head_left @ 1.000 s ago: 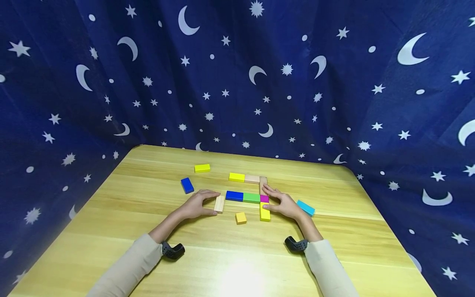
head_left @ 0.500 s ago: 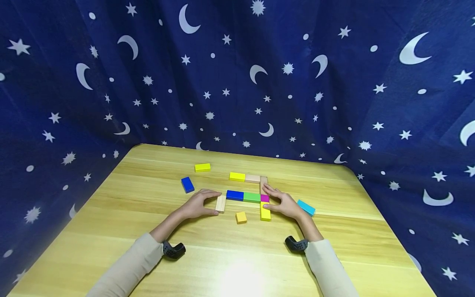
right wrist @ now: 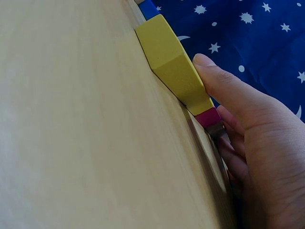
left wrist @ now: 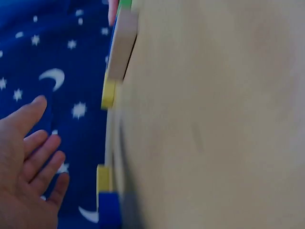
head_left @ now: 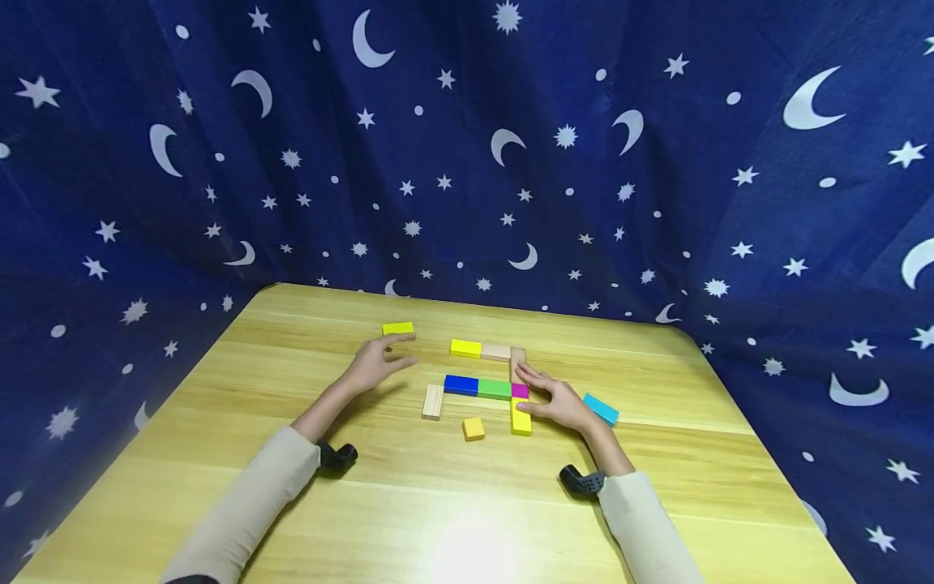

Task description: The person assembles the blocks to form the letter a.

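My left hand (head_left: 370, 365) hangs in the air with thumb and fingers spread, holding nothing. It covers a blue block (left wrist: 109, 210) in the head view and overlaps a yellow block (head_left: 397, 328) behind it. A plain wooden block (head_left: 432, 402) lies flat beside the left end of a row made of a blue block (head_left: 461, 385), a green block (head_left: 494, 389) and a magenta block (head_left: 520, 391). My right hand (head_left: 558, 403) touches a yellow block (head_left: 521, 418) with the thumb, below the magenta one. Its other fingers lie at an upright-running plain wooden block (head_left: 517, 361).
Farther back, another yellow block (head_left: 465, 348) and a plain wooden block (head_left: 496, 353) line up to the wooden corner. A small orange-yellow block (head_left: 473, 429) lies in front of the row, and a light blue block (head_left: 601, 410) lies right of my right hand. A starry curtain (head_left: 467, 162) hangs behind the table.
My left hand has let go of the plain wooden block beside the row and moved back and left, over the loose blue block. The right hand stays where it was.
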{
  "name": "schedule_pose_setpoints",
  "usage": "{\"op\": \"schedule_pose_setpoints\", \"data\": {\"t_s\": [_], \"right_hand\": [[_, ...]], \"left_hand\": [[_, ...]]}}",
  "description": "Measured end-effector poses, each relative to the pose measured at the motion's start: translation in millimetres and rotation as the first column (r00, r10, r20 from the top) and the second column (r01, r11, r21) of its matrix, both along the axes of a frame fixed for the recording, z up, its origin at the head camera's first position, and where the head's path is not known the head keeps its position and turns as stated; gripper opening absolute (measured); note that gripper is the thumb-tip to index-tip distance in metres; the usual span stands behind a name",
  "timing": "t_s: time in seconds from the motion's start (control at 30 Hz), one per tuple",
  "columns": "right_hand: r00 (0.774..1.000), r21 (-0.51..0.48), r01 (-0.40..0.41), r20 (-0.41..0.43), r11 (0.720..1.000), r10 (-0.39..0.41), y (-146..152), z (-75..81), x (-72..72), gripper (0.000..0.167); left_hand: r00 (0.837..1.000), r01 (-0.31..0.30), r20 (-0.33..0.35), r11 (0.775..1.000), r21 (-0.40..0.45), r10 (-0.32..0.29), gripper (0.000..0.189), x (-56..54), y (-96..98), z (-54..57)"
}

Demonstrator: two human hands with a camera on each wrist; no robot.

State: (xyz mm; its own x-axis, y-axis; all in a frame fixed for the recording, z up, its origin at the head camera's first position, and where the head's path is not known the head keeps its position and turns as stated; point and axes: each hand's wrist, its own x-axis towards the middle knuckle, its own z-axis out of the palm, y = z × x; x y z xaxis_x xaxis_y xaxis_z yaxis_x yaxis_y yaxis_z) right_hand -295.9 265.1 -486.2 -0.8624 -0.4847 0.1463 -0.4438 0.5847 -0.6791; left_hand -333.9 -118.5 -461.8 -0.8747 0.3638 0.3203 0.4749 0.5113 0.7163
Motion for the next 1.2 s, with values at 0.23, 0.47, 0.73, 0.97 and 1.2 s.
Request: {"op": "schedule_pose_setpoints", "data": {"t_s": [0.23,0.47,0.73,0.97,1.2], "right_hand": [[1.0,0.0,0.002,0.007,1.0,-0.002,1.2,-4.3,1.0,0.07],[0.999,-0.005,0.029,0.032,1.0,-0.028,0.9,-5.2,3.0,0.07],[1.0,0.014,0.009,0.007,1.0,-0.009,1.0,-5.7,1.2,0.07],[1.0,0.01,0.018,0.012,1.0,-0.018,0.4,-3.8,0.7,0.071],[0.999,0.024,0.029,0.02,0.999,-0.03,0.7,0.4,0.8,0.071]], "left_hand": [[0.988,-0.142,-0.059,0.99,-0.012,0.142,0.045,-40.9,-19.7,9.6],[0.982,-0.189,0.001,0.976,-0.105,0.19,0.045,-59.0,-25.1,1.0],[0.965,-0.241,0.05,0.946,-0.217,0.257,0.045,-65.6,-20.2,-12.0],[0.962,-0.253,0.042,0.943,-0.217,0.268,0.044,-63.1,-18.8,-6.9],[0.968,-0.249,-0.013,0.965,-0.08,0.249,0.041,-50.1,-21.7,6.6]]}}
